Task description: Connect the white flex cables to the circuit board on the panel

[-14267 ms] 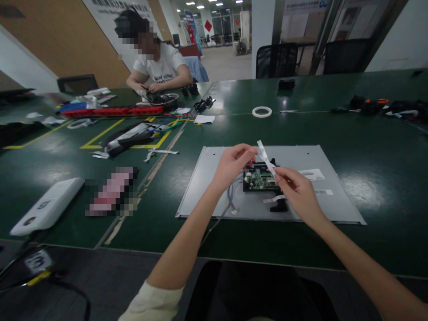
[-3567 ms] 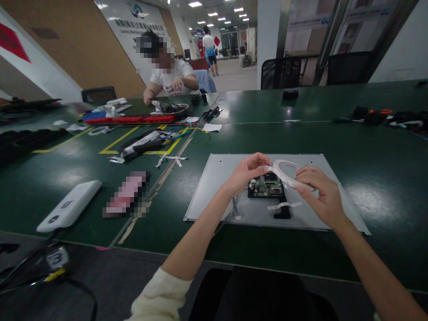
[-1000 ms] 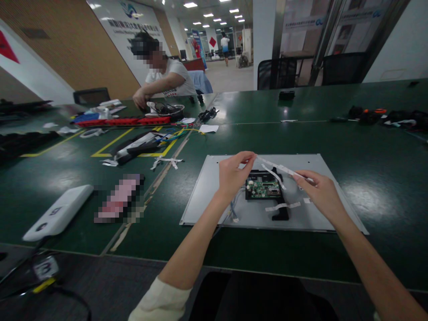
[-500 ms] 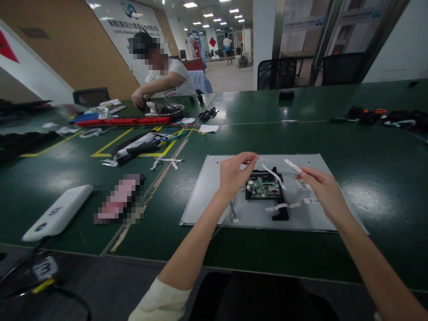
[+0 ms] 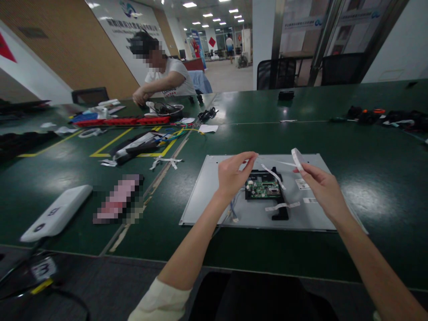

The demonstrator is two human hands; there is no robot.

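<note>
My right hand (image 5: 319,185) grips a white roll of tape (image 5: 296,158), seen nearly edge-on. A thin strip stretches from it to my left hand (image 5: 236,174), whose thumb and fingertips pinch the strip's end. Both hands are raised over a flat grey metal panel (image 5: 207,196). On the panel sits a green circuit board (image 5: 262,186) in a black bracket (image 5: 280,214). One short tape piece (image 5: 273,176) crosses the upper right of the bracket, and another tape piece (image 5: 282,206) lies across its lower arm. Grey cables (image 5: 233,209) run from the board's left side.
Left of the panel lie a blurred pink phone-like object (image 5: 118,198) and a white power bank (image 5: 56,214). Tape scraps (image 5: 167,161) stick near the table seam. Farther off are a black-and-white device (image 5: 138,145), a red strip (image 5: 123,121) and a seated person (image 5: 167,78).
The roll was held flatter with the strip short; now my right hand has tipped it upright and moved slightly right, drawing the strip longer. A second tape piece has appeared on the bracket since earlier.
</note>
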